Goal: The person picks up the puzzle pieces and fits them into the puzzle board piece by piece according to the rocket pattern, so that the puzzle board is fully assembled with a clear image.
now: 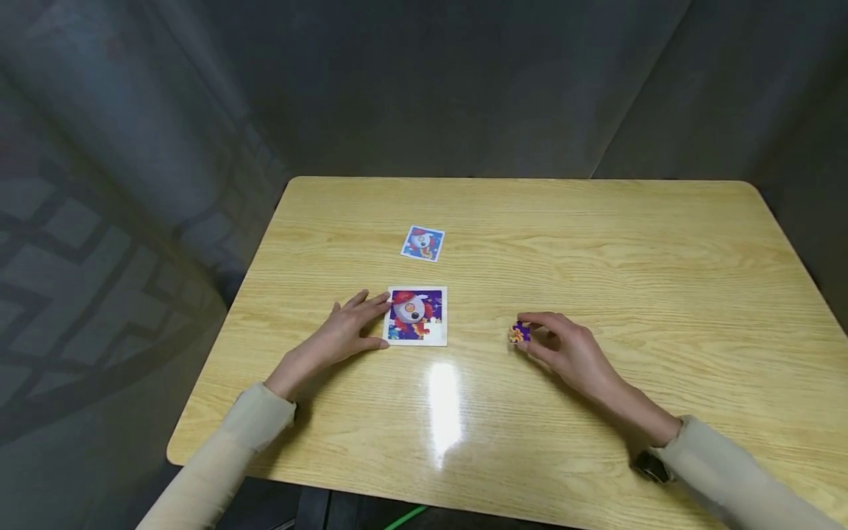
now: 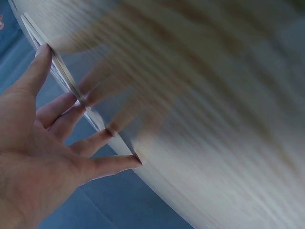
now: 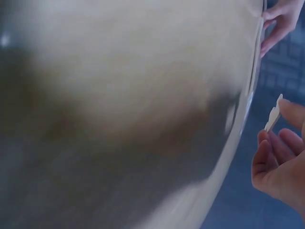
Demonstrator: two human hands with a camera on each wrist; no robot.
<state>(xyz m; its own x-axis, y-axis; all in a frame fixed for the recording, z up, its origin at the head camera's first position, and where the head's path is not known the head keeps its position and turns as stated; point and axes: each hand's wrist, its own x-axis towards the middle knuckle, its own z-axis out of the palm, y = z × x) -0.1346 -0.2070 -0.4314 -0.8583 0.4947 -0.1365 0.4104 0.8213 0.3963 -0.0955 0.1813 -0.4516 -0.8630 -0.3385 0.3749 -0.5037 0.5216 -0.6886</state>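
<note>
A square jigsaw puzzle in a white tray frame (image 1: 435, 341) lies on the table, its lower right part bare white. My left hand (image 1: 344, 327) rests at the frame's left side, fingers spread and extended; the left wrist view shows thumb and fingertips along the frame's edge (image 2: 64, 74). To the right of the frame, my right hand (image 1: 573, 353) pinches a purple and orange jigsaw piece (image 1: 520, 333) between thumb and fingers. In the right wrist view the same piece (image 3: 273, 117) appears edge-on, its face hidden.
A small picture card (image 1: 422, 244) with a similar image lies beyond the puzzle. The wooden table (image 1: 629, 258) has rounded corners, and a bright reflection shows on its front part. Dark curtains (image 1: 464, 88) stand behind it. A green cable (image 1: 405, 517) shows below the front edge.
</note>
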